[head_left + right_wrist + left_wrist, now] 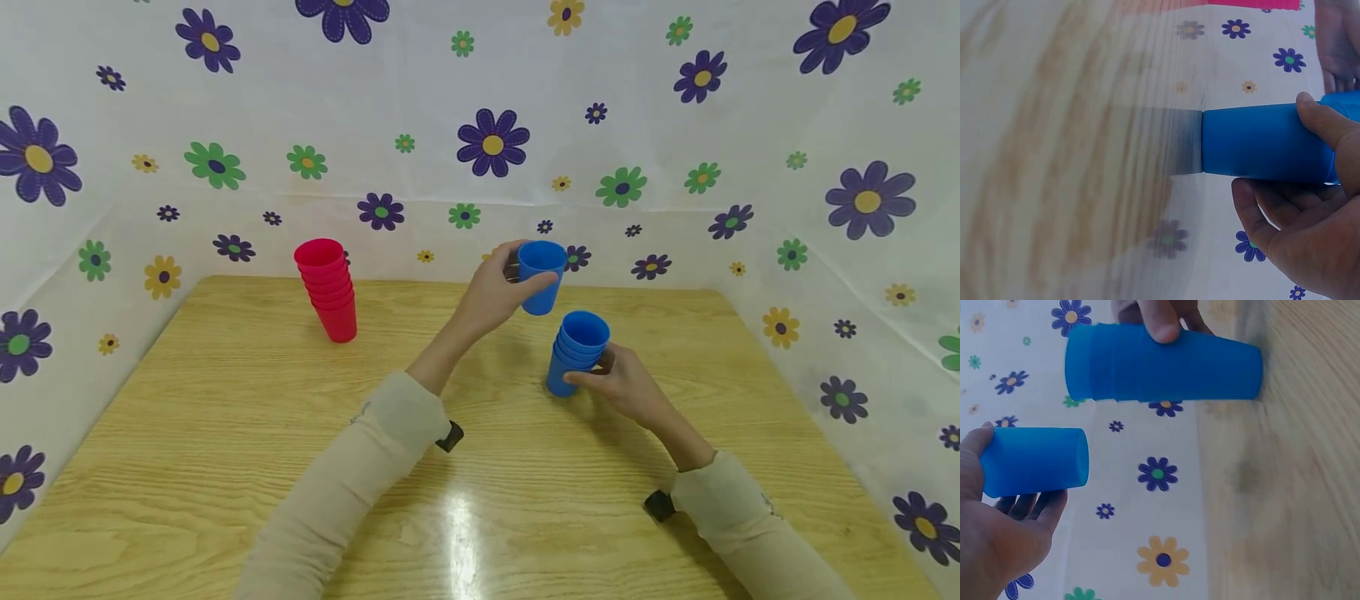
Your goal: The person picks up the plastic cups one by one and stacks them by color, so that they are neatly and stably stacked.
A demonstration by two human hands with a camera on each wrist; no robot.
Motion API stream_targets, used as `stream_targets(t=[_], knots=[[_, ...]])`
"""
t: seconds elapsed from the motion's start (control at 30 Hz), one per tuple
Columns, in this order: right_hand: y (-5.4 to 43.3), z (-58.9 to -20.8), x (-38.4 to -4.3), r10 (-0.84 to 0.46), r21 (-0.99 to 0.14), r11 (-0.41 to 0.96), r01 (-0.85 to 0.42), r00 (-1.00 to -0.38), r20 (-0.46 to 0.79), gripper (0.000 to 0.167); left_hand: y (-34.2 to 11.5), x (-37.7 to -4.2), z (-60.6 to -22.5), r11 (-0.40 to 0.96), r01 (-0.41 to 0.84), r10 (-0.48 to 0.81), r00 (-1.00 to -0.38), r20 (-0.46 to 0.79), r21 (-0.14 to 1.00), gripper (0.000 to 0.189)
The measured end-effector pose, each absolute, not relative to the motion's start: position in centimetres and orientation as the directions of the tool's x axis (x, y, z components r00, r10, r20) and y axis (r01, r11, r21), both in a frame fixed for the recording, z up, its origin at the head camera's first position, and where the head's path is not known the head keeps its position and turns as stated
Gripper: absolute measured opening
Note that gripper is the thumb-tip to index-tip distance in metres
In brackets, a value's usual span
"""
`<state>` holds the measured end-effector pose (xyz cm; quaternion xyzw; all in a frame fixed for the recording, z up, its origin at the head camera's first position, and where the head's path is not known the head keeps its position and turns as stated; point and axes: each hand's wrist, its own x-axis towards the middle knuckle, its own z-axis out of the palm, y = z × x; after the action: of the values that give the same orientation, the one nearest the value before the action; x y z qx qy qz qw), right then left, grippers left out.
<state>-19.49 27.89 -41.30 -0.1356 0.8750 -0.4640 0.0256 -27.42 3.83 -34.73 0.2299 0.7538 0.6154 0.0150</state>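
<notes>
A single blue cup [542, 292] is held upright in the air by my left hand [495, 292], thumb on its near side and fingers round the far side. Lower and to the right, my right hand [630, 383] grips a stack of nested blue cups [572, 367] by its side. In the left wrist view the lone cup [1035, 461] and the stack [1179, 365] are apart. The right wrist view has the base of the stack [1260, 142] right at the table surface, with thumb and fingers on opposite sides.
A stack of nested red cups [330, 292] stands at the back left of the wooden table [225, 467]. Behind and at both sides hangs a white cloth [420, 108] printed with flowers. Dark wrist-worn pieces [450, 436] show below both sleeves.
</notes>
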Motion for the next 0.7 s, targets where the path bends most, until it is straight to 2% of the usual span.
stream_targets(t=[0.37,0.7], knots=[[28.1,-41.3,-19.5,-0.277,-0.846,0.492,-0.206,-0.958,0.072,0.063,5.8,-25.1,-31.7,0.067,0.357,0.448,-0.845,0.291,0.932,0.069],[28.2,-41.3,-19.7,-0.292,-0.85,0.481,-0.214,-0.953,0.075,0.064,7.2,-24.1,-31.4,0.026,0.395,0.509,-0.796,0.328,0.918,0.064]])
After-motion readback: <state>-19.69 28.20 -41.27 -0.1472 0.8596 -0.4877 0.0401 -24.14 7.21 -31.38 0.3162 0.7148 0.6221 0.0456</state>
